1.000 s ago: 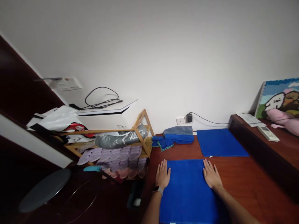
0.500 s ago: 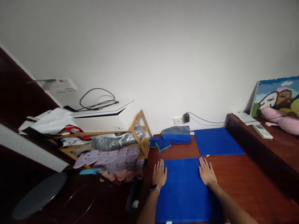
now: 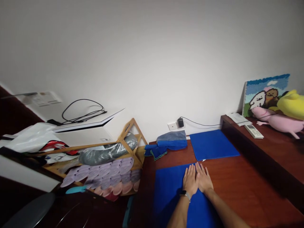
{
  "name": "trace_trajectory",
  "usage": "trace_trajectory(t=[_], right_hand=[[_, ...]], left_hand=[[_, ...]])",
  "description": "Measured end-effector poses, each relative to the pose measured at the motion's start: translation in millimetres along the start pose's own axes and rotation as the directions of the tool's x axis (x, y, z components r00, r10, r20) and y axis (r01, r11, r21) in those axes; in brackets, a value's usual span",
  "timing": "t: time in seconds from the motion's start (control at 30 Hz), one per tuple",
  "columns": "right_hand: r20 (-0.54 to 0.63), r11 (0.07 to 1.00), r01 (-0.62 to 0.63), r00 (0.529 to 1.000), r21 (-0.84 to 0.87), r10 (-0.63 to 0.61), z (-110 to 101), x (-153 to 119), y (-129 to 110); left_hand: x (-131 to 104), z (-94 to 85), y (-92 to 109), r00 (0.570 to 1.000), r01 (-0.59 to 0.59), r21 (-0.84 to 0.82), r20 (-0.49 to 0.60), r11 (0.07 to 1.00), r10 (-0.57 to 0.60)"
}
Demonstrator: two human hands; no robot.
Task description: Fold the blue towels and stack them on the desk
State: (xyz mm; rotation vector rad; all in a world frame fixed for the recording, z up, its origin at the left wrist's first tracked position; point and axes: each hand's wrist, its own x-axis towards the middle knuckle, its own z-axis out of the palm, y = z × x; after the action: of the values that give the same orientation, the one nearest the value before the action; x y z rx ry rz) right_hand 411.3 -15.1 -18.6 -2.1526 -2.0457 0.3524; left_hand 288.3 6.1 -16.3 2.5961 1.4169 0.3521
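Cloth (image 3: 166, 186), blue and flat, lies on the desk (image 3: 237, 180) toward its left edge and runs nearward out of my view, so I cannot tell which way its long axis goes. What matters from my remote seat is where the hands sit on it: over its right side, by its far right corner, with its left part uncovered. The right hand (image 3: 205, 180) is nearer that right side and lies across its border; the left hand (image 3: 190, 181), a watch (image 3: 184, 193) at its wrist, rests just beside it, farther in on the blue. Their thumbs meet or overlap; I cannot tell which. Neither grip closes on anything: palms down, fingers straight, pointing to the desk's far edge. Beyond the fingertips, a second cloth (image 3: 213, 145) lies flat toward the far right corner, and a rumpled bundle (image 3: 171, 145) sits at the far left corner.
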Motion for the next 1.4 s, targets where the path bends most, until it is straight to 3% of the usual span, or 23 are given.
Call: trace_trajectory(t=[0.07,0.23,0.3,0.37,0.43,0.63,0.77,0.87,0.97,1.1,1.2,1.3,1.4], right_hand=[[-0.002,0.999,-0.028,1.000,0.015,0.028,0,1,0],[-0.007,0.997,-0.065,0.998,0.031,0.065,2,1,0],[-0.001,0.998,-0.067,0.998,0.020,0.067,4,0,0],[-0.002,0.998,-0.066,0.998,0.000,0.066,4,-1,0],[-0.010,0.998,-0.065,0.998,-0.021,0.065,3,0,0],[0.031,0.997,-0.064,0.997,-0.037,0.065,-6,-8,1],[-0.095,0.997,-0.073,0.993,-0.010,0.072,-2,-37,6],[-0.063,0.997,-0.071,0.996,-0.027,0.069,3,-58,5],[0.005,0.995,-0.088,0.996,-0.043,0.088,2,-68,-2],[0.013,0.995,-0.099,0.995,-0.031,0.099,-7,-68,-9],[0.020,0.996,-0.092,0.996,-0.021,0.092,-11,-67,-11],[0.017,0.996,-0.090,0.996,-0.011,0.091,-11,-67,-10],[0.027,0.998,-0.050,0.998,-0.025,0.051,-9,-68,-6]], left_hand=[[-9,-7.6,-22,1.000,0.022,0.015,-0.004,1.000,-0.022],[-65,-49.9,-130,0.957,0.291,0.160,-0.034,0.943,-0.290],[-86,-61.3,-164,0.937,0.350,0.185,-0.044,0.918,-0.348],[-100,-64.7,-182,0.933,0.360,0.190,-0.062,0.913,-0.355],[-106,-62.6,-186,0.933,0.360,0.190,-0.097,0.913,-0.348],[-103,-57.1,-177,0.928,0.365,0.169,-0.139,0.915,-0.345],[-102,-56.9,-178,0.925,0.368,0.149,-0.155,0.918,-0.346],[-100,-57.2,-177,0.924,0.368,0.138,-0.160,0.919,-0.346],[-100,-63.6,-176,0.927,0.365,0.139,-0.147,0.921,-0.345],[-101,-78.6,-167,0.929,0.359,0.176,-0.162,0.917,-0.333],[-97,-76.2,-129,0.959,0.241,0.186,-0.199,0.953,-0.203],[-85,-51.0,-59,0.987,0.036,0.134,-0.160,0.990,-0.014],[-71,-17.3,10,0.993,-0.042,0.044,-0.109,0.998,0.047]])
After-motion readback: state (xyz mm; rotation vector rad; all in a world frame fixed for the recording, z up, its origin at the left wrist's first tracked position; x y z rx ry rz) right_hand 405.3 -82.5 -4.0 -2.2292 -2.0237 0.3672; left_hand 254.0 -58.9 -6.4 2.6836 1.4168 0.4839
